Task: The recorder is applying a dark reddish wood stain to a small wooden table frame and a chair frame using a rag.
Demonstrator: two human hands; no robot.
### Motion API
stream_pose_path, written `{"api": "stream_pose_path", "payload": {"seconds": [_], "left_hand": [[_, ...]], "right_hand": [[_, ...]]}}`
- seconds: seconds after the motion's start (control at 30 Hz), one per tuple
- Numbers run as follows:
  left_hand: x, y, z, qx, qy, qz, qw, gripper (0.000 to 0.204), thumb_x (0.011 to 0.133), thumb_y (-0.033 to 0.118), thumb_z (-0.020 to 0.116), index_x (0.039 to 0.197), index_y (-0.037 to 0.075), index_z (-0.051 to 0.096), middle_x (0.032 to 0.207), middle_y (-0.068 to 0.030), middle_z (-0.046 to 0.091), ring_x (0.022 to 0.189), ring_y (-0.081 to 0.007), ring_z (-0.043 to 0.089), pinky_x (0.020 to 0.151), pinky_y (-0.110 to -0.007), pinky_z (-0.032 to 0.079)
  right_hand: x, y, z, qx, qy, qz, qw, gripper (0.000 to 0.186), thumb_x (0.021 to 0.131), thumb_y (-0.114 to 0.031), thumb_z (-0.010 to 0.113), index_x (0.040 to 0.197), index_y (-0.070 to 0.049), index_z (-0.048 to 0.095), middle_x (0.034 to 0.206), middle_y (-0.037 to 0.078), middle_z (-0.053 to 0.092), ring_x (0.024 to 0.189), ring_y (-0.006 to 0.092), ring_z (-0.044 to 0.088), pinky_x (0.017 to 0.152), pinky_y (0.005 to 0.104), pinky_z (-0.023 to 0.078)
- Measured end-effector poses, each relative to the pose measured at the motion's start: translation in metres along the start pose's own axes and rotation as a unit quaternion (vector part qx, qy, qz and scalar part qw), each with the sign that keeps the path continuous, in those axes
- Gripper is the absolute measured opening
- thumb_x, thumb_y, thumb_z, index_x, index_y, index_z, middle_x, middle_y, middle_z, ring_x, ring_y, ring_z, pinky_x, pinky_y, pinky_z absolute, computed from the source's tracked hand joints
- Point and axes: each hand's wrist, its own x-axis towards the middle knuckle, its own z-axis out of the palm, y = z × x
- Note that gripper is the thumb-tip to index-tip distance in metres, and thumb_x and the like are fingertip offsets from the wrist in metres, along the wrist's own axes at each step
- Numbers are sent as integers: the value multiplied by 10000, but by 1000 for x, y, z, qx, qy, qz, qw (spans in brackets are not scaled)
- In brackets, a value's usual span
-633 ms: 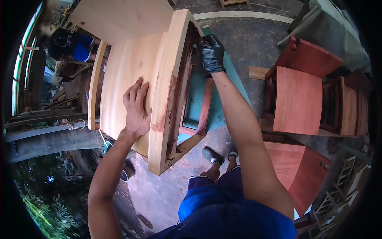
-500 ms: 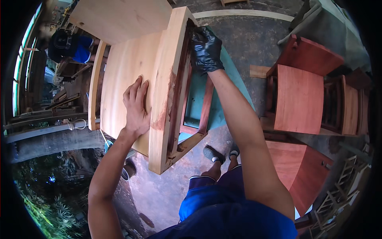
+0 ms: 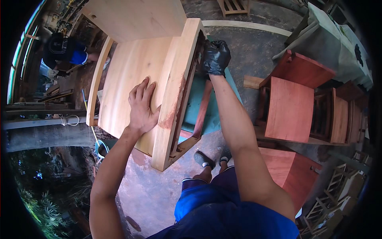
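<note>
A pale wooden chair fills the upper left, its side frame partly coated reddish brown. My bare left hand lies on its seat, fingers stretched and slightly apart, the thumb against the side frame's edge. On the other side of that frame, my right hand wears a black glove and is closed against the inner face near the far end. Whatever its fingers hold is hidden. Dark reddish-brown colour covers the inner rails beside it. Beneath the chair shows a teal surface.
Reddish-stained chairs stand to the right, with a draped cloth behind them. A bucket sits on the floor at left. Another person bends at the far left. A slatted wooden piece lies at the back.
The whole view has shifted, with the chair and my gloved right hand now slightly lower and further right in it. My left hand stays on the seat. The right hand remains closed.
</note>
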Motion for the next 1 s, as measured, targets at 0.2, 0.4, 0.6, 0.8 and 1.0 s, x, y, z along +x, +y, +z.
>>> {"api": "stream_pose_path", "payload": {"seconds": [0.2,0.4,0.6,0.8,1.0], "left_hand": [[3,2,7,6,5,15,1000,771,878,539,590,1457,42,486,1579,-183,370,1347,-427,359,1152,-550,270],[0,0,5,6,1,18,1000,758,887,527,584,1459,39,484,1579,-185,372,1348,-429,359,1153,-549,270],[-3,-1,6,10,-3,5,1000,770,886,542,579,1460,36,484,1576,-188,378,1347,-429,360,1155,-548,266],[6,0,8,5,-4,22,1000,779,914,590,538,1460,37,485,1577,-193,375,1363,-432,350,1161,-549,255],[10,0,13,13,-12,25,1000,777,925,594,532,1465,38,471,1582,-204,363,1364,-440,345,1171,-546,247]], "right_hand": [[10,-1,0,-23,-52,-228,972,224,842,-213,713,1012,-79,771,932,177,741,866,351,732,783,409,572],[29,-29,-26,-306,-210,-316,873,274,884,-319,582,973,-137,767,949,184,732,885,395,710,791,499,563],[26,29,-53,-289,-303,-182,890,315,943,-351,603,1047,-96,755,1035,211,727,952,375,717,830,461,571],[23,32,-11,94,-138,-216,962,241,947,-214,670,1114,-60,752,1054,182,745,963,306,733,837,394,572],[-53,64,-3,483,-187,12,855,195,946,-120,681,1100,-1,700,968,129,739,941,205,727,845,380,570]]}}
